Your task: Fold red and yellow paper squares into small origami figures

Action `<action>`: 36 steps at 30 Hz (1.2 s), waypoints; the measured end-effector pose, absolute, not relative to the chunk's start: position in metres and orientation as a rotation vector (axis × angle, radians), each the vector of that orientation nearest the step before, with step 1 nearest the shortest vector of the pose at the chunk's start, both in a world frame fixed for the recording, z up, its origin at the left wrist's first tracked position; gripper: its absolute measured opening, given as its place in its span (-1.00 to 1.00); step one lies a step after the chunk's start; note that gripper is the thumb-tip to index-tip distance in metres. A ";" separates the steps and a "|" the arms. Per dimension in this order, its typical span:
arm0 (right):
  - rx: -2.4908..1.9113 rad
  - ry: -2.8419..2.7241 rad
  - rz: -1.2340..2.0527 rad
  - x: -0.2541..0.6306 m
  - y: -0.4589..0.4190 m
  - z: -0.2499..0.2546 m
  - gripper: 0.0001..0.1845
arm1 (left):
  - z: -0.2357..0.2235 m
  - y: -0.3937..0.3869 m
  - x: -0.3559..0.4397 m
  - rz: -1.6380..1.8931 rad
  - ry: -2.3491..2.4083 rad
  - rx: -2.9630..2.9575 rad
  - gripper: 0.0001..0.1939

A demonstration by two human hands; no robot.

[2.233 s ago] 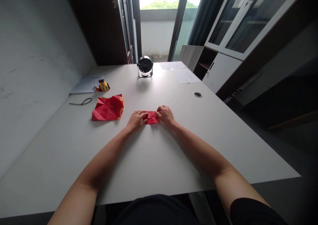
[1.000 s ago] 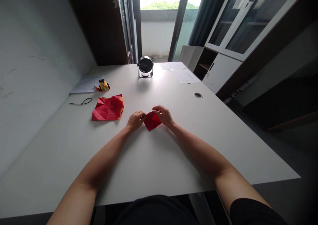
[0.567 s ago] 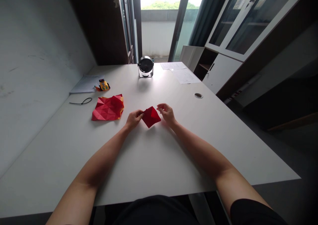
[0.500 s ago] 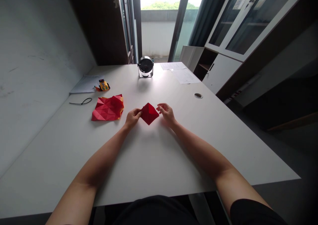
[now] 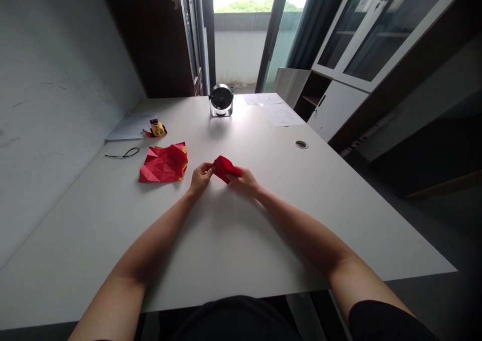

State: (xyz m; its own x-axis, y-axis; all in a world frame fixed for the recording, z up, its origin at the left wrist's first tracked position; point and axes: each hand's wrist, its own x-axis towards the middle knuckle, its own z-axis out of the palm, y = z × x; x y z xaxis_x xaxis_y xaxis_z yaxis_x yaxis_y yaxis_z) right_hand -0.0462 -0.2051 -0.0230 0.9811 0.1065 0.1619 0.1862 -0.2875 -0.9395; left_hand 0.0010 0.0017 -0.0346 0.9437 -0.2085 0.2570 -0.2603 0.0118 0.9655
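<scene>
A folded piece of red paper is held up a little over the white table, between both hands. Its left corner is pinched by my left hand, thumb and fingers closed. My right hand grips the lower right side of the paper, the thumb lying across its front and the fingers partly hidden behind. To the left of my left hand lie creased red sheets with orange edges showing on their right side.
A small yellow toy stands by some papers at the left wall, with a black cable tie in front. A round black device on a stand is at the back. Printed sheets lie back right, near a cable hole.
My right hand has moved left and closed on the paper's right side. The paper, a flat diamond before, is now tilted and partly covered by that hand. My left hand keeps its pinch.
</scene>
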 end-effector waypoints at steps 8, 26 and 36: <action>-1.886 -0.284 -0.125 -0.046 -0.204 -0.029 -0.63 | -0.033 0.006 0.002 0.165 -0.390 1.795 -0.72; -2.256 -0.345 -0.618 -0.043 -0.217 -0.025 -0.83 | -0.026 0.003 -0.003 0.097 -0.429 1.640 -0.76; -2.367 -0.449 -0.457 -0.040 -0.218 -0.031 -0.61 | -0.027 0.010 -0.003 0.114 -0.612 2.163 -0.78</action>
State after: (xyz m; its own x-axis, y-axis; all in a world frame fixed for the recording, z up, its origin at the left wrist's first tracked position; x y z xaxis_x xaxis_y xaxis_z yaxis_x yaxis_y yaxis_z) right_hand -0.0402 -0.2181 -0.0305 0.8790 0.1942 0.4354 0.4315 -0.7124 -0.5534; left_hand -0.0030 0.0099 -0.0273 0.8753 -0.3864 0.2908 -0.4652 -0.5080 0.7250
